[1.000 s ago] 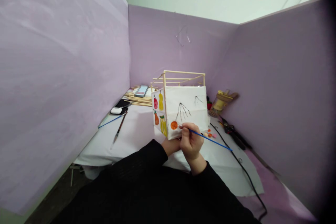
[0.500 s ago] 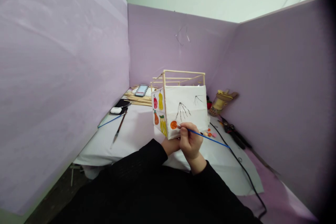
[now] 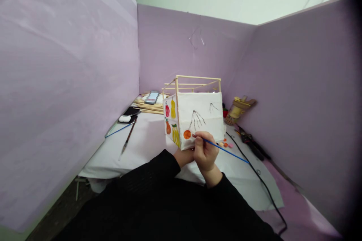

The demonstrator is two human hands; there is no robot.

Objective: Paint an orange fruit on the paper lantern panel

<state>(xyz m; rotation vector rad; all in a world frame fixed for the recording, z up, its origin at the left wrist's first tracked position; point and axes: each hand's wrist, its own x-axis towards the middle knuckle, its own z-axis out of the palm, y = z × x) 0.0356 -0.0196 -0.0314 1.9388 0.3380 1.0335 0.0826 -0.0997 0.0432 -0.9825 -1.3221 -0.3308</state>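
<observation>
Between thumb and fingers, my right hand point(image 3: 206, 151) pinches a blue-handled paintbrush point(image 3: 226, 150). Its tip is beside an orange painted circle point(image 3: 187, 134) low on the front of a white-sided box point(image 3: 203, 101) with a wooden stick frame. Thin black branching lines mark that same face. Painted fruits in red, yellow and orange cover the left side, and bare sticks rise above the white panels. My left hand point(image 3: 184, 156) reaches under the box at its lower edge; its fingers are hidden behind my right hand and the box.
To the left lie a brown-handled brush point(image 3: 130, 137), another blue brush point(image 3: 118, 130) and a white case point(image 3: 125, 119). Thin sticks point(image 3: 149, 105) and a phone point(image 3: 152, 97) are behind. Pliers point(image 3: 250, 141), a black cable point(image 3: 266, 186) and paint dabs point(image 3: 225, 144) lie right. Lilac partitions point(image 3: 175, 45) enclose the table.
The brush tip has shifted slightly right, from the edge of the orange circle to just beside it. The box and my left arm look unmoved.
</observation>
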